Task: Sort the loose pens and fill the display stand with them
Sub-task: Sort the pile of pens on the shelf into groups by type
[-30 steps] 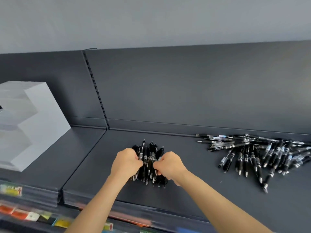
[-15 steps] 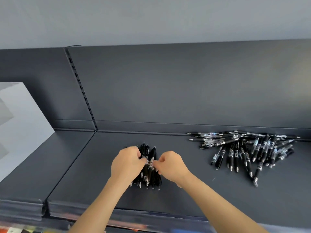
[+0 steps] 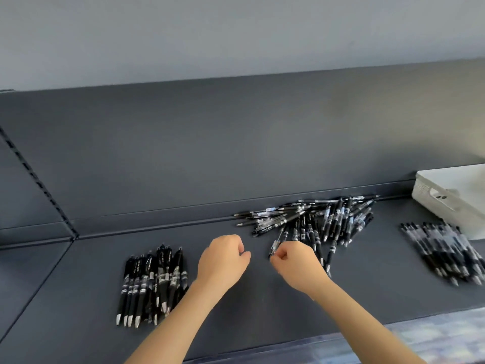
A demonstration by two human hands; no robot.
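Observation:
A neat bundle of black pens lies on the dark shelf at the left, tips toward me. A loose pile of pens lies against the back wall, right of centre. My left hand hovers between the bundle and the pile, its fingers curled, holding nothing. At the pile's near edge, my right hand pinches the lower end of a single pen. A second sorted row of pens lies at the far right, blurred. The display stand is out of view.
A white box stands at the back right, behind the right row of pens. The shelf's back panel rises directly behind the pile. A slotted upright marks the shelf joint at the left.
Both hands have let go of the left bundle, which now lies on the shelf, and moved right to the loose pile. The view swung right, losing the white stand and revealing the box.

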